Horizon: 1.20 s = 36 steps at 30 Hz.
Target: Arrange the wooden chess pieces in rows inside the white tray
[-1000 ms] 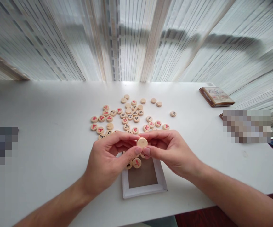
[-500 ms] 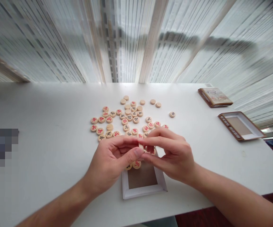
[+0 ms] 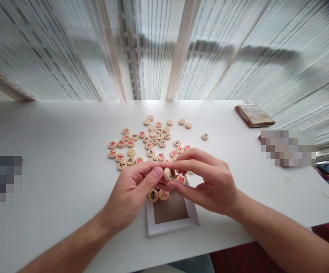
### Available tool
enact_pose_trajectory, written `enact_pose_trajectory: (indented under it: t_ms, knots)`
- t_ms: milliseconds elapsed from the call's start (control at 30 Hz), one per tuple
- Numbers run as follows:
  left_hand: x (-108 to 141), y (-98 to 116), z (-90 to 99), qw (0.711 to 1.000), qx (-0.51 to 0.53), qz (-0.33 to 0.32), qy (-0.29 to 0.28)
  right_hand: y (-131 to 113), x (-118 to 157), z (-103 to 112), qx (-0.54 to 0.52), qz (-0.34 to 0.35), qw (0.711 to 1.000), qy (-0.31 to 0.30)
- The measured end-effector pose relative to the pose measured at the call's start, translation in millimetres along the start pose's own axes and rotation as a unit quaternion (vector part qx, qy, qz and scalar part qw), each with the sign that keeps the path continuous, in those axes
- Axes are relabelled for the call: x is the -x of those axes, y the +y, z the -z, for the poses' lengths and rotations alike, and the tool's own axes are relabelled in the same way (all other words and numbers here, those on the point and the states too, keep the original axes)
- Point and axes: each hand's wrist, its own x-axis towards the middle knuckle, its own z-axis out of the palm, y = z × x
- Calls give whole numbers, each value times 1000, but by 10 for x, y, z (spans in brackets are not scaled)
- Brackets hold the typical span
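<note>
Between my two hands a round wooden Chinese chess piece with a black character is tilted on edge. My right hand pinches it between thumb and fingertips. Fingers of my left hand are closed against its left side, the thumb at its edge. Below them is an open white-rimmed box tray with a brown base. Along its far end lie a red-marked piece, a black-marked piece and another red one. My hands hide part of the tray's far side.
Many loose chess pieces spread over the white table beyond my hands, some blank side up. One piece lies apart at the right. A small box is at the far right, near a blurred-out patch. Sheer curtains hang behind the table.
The piece between my hands has turned so its black character now shows. My left thumb has shifted back off its front. The view has moved slightly.
</note>
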Motion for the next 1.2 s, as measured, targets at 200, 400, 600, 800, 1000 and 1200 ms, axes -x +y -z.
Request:
enact_pose_trajectory:
  t_ms: [200,400,600,800,1000,1200]
  knots:
    - [-40,43,116,966,-185,-136,122,-125,23,230,52,-39,989,-131]
    - [-133,-33,168,919,-335,-171,119,-193,221,250,104,-63,952,-280]
    - [-141,-35,146,901,-369,-190,125,-184,290,164,177,-37,925,-336]
    - [-142,-44,129,896,-385,-196,107,-118,356,107,224,-10,917,-329]
    - [-129,-63,124,890,-393,-212,97,-111,370,118,236,20,921,-310]
    - [-124,-66,123,887,-400,-208,96,-97,382,88,253,39,919,-302]
